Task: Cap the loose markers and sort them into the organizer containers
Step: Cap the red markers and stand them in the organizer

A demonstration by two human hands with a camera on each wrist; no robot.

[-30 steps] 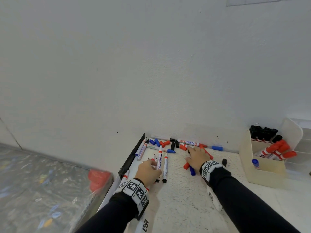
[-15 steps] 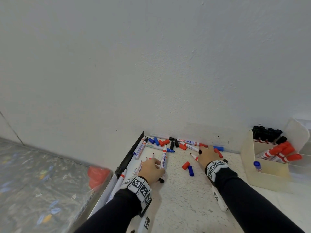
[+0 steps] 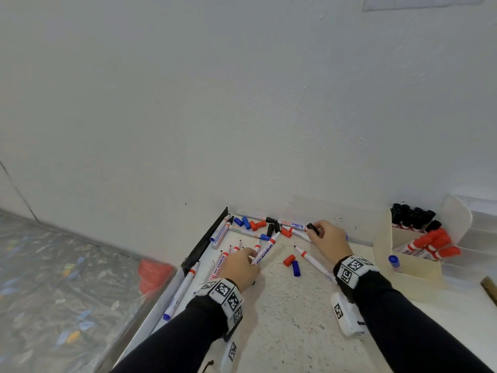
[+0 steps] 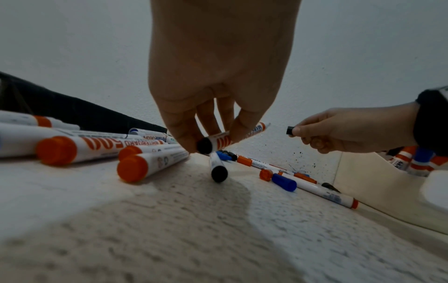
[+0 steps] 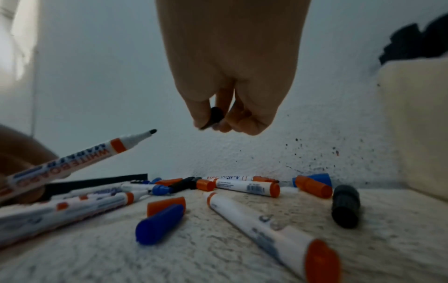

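Note:
My left hand (image 3: 251,255) pinches an uncapped white marker (image 3: 265,251) with a black end, its tip raised toward my right hand. The left wrist view shows the left hand (image 4: 211,141) gripping the marker (image 4: 242,134) near its rear end. My right hand (image 3: 314,230) pinches a small black cap (image 3: 312,228) close to the wall, apart from the marker tip. The right wrist view shows that cap (image 5: 215,115) between thumb and fingers. Several loose markers and caps lie on the white table (image 3: 282,319). A beige organizer (image 3: 411,267) at the right holds black-capped markers (image 3: 411,215) and red-capped markers (image 3: 430,244).
A red cap (image 3: 289,260), a blue cap (image 3: 296,268) and an uncapped marker (image 3: 313,262) lie between my hands. A black strip (image 3: 205,243) edges the table on the left. A white tagged device (image 3: 347,316) lies under my right forearm. The wall stands just behind the pile.
My left hand has lifted one marker off the table and angled its tip to the right. My right hand has picked up a black cap and moved back toward the wall.

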